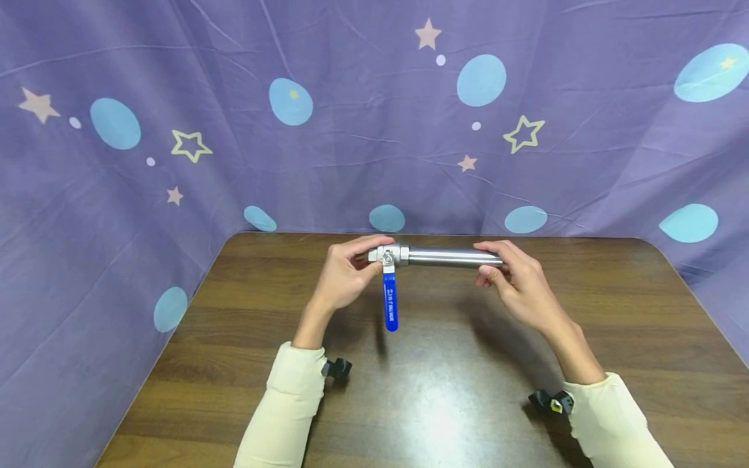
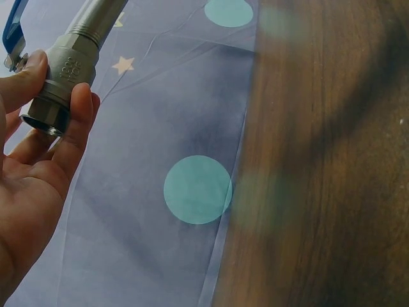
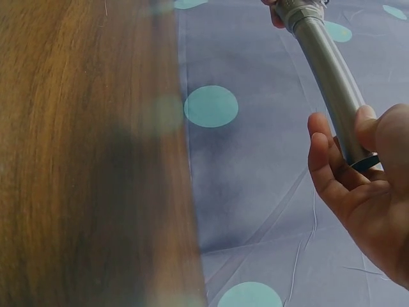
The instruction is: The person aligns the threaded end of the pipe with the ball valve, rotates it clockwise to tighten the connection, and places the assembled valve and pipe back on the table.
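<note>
One brown wood-grain worktop with rounded far corners (image 1: 205, 364) carries a bright patch of glare; behind it hangs a purple fabric curtain (image 1: 351, 162) printed with blue ovals and stars. Above the worktop, a silvery metal ball valve (image 2: 69, 70) joins a smooth, shiny steel pipe (image 1: 445, 257), its blue lever handle (image 1: 391, 302) pointing toward the person. The left hand (image 1: 345, 276) closes thumb and fingers around the valve; the right hand (image 1: 521, 283) pinches the pipe's far end.
</note>
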Motion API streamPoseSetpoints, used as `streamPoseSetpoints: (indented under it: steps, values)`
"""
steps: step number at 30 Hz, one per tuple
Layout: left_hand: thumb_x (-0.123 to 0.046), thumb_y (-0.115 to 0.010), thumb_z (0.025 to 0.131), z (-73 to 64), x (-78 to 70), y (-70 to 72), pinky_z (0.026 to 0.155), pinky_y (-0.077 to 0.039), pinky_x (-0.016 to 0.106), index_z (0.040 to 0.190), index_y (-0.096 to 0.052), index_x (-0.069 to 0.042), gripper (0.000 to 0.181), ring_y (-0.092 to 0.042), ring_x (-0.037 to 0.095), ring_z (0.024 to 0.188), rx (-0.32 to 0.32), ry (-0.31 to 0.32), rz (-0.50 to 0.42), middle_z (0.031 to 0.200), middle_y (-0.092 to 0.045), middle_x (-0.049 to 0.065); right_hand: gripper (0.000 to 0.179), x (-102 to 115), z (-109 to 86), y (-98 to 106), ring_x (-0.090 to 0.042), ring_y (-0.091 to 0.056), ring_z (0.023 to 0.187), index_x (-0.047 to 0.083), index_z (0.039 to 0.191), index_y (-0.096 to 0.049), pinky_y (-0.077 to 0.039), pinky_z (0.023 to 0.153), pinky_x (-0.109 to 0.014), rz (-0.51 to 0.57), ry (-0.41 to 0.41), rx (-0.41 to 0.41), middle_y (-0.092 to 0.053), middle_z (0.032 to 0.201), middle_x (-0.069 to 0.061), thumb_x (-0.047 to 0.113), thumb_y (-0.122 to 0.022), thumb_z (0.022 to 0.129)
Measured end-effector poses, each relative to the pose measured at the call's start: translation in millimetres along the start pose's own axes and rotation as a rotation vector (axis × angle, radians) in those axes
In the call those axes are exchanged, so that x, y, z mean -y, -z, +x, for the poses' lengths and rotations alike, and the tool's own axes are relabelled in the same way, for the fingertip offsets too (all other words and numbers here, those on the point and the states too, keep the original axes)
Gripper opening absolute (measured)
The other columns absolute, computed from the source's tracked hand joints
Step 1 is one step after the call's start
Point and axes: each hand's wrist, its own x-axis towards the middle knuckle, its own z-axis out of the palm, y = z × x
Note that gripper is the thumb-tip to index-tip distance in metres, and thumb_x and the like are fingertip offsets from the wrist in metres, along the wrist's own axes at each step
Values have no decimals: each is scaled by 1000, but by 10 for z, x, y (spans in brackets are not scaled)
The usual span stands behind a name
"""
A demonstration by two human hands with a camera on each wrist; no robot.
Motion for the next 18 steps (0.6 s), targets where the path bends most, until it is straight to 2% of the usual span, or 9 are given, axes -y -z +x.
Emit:
streamPoseSetpoints:
  steps: [8, 10, 14, 17, 18]
  values:
    - [20, -70, 85, -3, 5, 3, 93, -66, 27, 129, -73, 7, 46, -72, 28, 109, 1, 2, -5, 133, -73, 25, 41, 12, -3, -4, -7, -69, 76, 1, 136, -65, -59, 68, -12, -31, -16, 14, -71, 98, -11, -10, -68, 97]
    - [20, -69, 84, -5, 0, 3, 94, -66, 27, 129, -73, 7, 47, -72, 29, 109, 0, 5, -5, 134, -73, 25, 43, 19, -10, -10, -7, -68, 77, 0, 137, -63, -59, 68, -12, -19, -32, 14, -70, 107, -11, -10, -70, 96]
    - [20, -70, 84, -7, -1, 4, 94, -67, 28, 129, -74, 6, 47, -72, 28, 110, -7, 7, 1, 134, -73, 25, 47, 40, -21, -27, -6, -67, 91, -3, 137, -61, -61, 76, -10, 32, -59, 15, -62, 128, -14, -11, -74, 93]
    - [19, -70, 84, -6, 0, 4, 93, -67, 28, 128, -74, 6, 46, -72, 28, 110, -9, 3, 7, 134, -73, 24, 47, 47, -19, -39, -5, -64, 102, -4, 135, -61, -61, 82, -9, 43, -49, 11, -60, 132, -14, -14, -74, 91]
    - [19, -70, 84, -7, 0, 3, 94, -67, 29, 128, -74, 6, 46, -72, 28, 110, -9, 1, 8, 134, -73, 25, 47, 47, -17, -44, -5, -64, 100, -4, 135, -62, -61, 81, -9, 44, -38, 9, -60, 131, -15, -15, -73, 91]
